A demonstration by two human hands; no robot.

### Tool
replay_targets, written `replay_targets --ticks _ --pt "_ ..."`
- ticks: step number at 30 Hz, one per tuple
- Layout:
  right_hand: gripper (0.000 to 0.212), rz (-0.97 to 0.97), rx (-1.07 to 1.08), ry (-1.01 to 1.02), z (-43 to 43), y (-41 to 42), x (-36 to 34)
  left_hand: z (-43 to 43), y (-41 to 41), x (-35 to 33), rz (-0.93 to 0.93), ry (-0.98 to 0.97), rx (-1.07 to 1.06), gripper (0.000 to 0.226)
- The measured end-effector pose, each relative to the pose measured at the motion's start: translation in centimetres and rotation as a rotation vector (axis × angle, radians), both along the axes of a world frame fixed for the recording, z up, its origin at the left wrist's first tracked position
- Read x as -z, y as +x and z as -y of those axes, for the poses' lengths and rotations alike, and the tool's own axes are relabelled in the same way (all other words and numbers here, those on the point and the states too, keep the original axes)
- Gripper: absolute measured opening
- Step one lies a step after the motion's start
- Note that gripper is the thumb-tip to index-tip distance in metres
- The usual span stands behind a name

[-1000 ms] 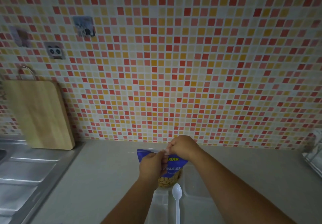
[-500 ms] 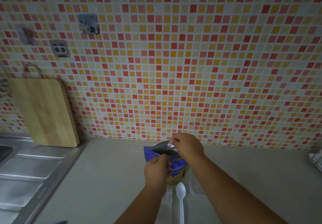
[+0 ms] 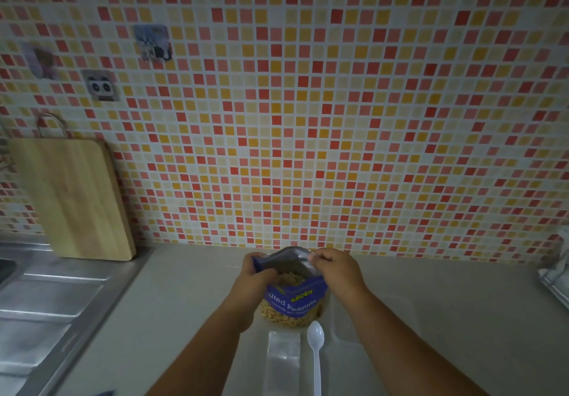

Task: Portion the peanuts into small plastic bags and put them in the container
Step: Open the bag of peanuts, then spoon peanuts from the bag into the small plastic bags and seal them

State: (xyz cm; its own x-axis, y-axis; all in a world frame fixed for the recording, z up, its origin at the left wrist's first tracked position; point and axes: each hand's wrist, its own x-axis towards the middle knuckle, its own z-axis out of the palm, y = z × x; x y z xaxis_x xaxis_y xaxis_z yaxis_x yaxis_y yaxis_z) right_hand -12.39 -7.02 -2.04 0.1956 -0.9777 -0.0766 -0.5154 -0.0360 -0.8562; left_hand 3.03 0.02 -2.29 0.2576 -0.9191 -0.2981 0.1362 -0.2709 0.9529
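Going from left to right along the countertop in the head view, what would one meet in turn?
Steel sink drainboard → wooden cutting board leaning on the wall → left hand → peanut bag → right hand → clear wrapped object at the right edge.

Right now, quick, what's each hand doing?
Left hand: closed on the left side of the peanut bag mouth.
Right hand: closed on the right side of the mouth.

both forearms reach forward, left hand (image 3: 257, 274) and right hand (image 3: 334, 268) each pinching something at the fingertips, pulled apart sideways
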Motion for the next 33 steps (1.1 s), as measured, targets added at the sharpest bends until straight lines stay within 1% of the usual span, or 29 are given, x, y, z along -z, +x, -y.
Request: replay_targets --ticks 2,5,7,8,10,12,13,14,16,18,20,22,25,27,30,33 --pt "0.031 0.033 0.033 0.026 -0.4 0.7 0.3 -0.3 -0.1 0.4 0.029 -0.028 0.058 0.027" --pt "0.031 0.011 0.038 0.008 -0.8 1.3 0.3 -0.6 -0.1 0.8 0.013 -0.054 0.074 0.029" --pt "0.033 0.061 0.066 0.013 -1.2 1.0 0.0 -0.7 0.1 0.9 0.012 -0.058 0.074 0.031" --pt "0.035 0.097 0.103 0.01 -1.5 0.7 -0.1 -0.8 0.3 1.0 0.012 -0.061 0.085 0.029" --pt "0.037 0.119 0.248 -0.052 -2.2 -0.1 -0.1 -0.9 0.6 1.4 -0.008 -0.074 0.103 0.027" --pt "0.035 -0.001 0.372 -0.083 -2.9 -1.3 -0.1 -1.0 0.7 1.7 -0.024 -0.09 0.106 0.027" --pt "0.034 -0.117 0.363 -0.048 -3.2 -1.9 0.1 -1.1 0.7 1.8 -0.027 -0.096 0.103 0.026" --pt "0.033 -0.27 0.286 0.028 -3.7 -2.5 0.3 -1.1 0.7 1.8 -0.029 -0.101 0.1 0.026" --pt "0.028 -0.559 0.045 0.165 -4.8 -2.9 1.3 -1.1 0.6 1.9 -0.03 -0.099 0.094 0.026" --pt "0.023 -0.704 -0.123 0.243 -6.3 -2.5 3.0 -1.1 0.6 1.8 -0.037 -0.101 0.088 0.025" --pt "0.031 -0.816 -0.188 0.267 -7.8 -2.0 5.1 -1.1 0.5 1.8 -0.041 -0.104 0.079 0.021" --pt "0.038 -0.88 -0.208 0.288 -8.9 -1.5 6.5 -1.2 0.4 1.7 -0.045 -0.107 0.069 0.017" --pt "0.036 -0.886 -0.194 0.301 -9.5 -1.2 7.0 -1.3 0.4 1.5 -0.054 -0.11 0.064 0.012" --pt "0.036 -0.871 -0.181 0.315 -9.7 -1.2 6.8 -1.3 0.4 1.4 -0.065 -0.111 0.055 0.012" --pt "0.037 -0.824 -0.158 0.286 -9.6 -1.4 4.6 -1.2 0.3 1.4 -0.073 -0.106 0.037 0.012" --pt "0.035 -0.839 -0.17 0.161 -9.0 -2.4 -0.1 -1.2 0.2 1.3 -0.069 -0.103 0.03 0.009"
